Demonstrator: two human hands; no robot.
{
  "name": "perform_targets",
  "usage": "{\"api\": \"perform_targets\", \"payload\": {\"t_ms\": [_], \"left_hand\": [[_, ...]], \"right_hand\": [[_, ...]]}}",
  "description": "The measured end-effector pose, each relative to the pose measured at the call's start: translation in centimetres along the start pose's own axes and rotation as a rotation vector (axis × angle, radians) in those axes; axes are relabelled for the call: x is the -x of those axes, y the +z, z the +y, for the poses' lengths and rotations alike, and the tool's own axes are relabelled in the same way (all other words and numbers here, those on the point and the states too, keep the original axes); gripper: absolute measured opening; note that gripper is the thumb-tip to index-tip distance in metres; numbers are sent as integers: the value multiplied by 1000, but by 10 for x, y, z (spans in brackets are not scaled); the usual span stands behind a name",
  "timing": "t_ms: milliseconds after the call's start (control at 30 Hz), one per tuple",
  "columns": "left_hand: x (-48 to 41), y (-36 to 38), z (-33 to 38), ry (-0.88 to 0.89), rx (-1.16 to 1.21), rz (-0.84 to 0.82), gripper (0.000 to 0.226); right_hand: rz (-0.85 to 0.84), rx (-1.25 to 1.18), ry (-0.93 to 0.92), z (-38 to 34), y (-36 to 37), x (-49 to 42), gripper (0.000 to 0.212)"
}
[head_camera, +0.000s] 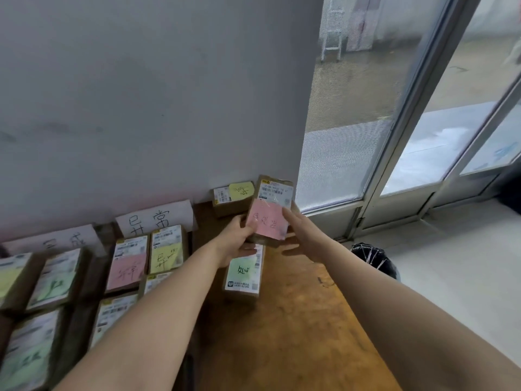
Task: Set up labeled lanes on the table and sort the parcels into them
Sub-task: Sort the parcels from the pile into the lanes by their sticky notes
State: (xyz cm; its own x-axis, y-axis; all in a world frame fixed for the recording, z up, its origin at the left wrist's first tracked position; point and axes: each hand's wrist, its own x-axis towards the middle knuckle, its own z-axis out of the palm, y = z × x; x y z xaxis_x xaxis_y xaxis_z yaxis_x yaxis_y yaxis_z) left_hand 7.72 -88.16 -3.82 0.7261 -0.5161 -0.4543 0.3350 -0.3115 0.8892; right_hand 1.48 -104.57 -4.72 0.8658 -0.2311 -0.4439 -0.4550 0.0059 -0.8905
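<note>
A brown parcel with a pink note [270,213] is held tilted above the right part of the wooden table [296,320]. My left hand [236,241] grips its lower left edge. My right hand [296,227] touches its right side with fingers stretched out. Under it lies a parcel with a green note [244,273]. Behind it, against the wall, rests a parcel with a yellow note [232,197]. Two white paper lane labels [156,218] [56,239] lean on the wall, with rows of noted parcels [146,256] in front of them.
A grey wall closes the table's far side. Glass doors [394,122] stand to the right. A black waste bin [375,259] sits on the floor by the table's right edge. More parcels [36,306] cover the left of the table.
</note>
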Motion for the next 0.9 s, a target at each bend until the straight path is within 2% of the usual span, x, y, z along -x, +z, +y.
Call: {"api": "perform_targets", "payload": {"t_ms": [200, 333, 433, 600, 733, 900], "left_hand": [[4, -10, -12, -30, -159, 25, 44], [3, -17, -21, -16, -235, 175, 43], [0, -19, -30, -24, -332, 235, 44], [-5, -13, -48, -153, -321, 221, 42], [-10, -16, -69, -250, -323, 156, 35], [-18, -20, -93, -302, -272, 105, 56]], "right_hand": [[-16, 12, -12, 3, 7, -6, 53], [2, 27, -10, 7, 8, -4, 53], [90, 52, -2, 11, 8, -2, 52], [317, 265, 84, 31, 0, 2, 47], [267, 321, 225, 56, 5, 6, 52], [202, 248, 287, 70, 22, 11, 48]]}}
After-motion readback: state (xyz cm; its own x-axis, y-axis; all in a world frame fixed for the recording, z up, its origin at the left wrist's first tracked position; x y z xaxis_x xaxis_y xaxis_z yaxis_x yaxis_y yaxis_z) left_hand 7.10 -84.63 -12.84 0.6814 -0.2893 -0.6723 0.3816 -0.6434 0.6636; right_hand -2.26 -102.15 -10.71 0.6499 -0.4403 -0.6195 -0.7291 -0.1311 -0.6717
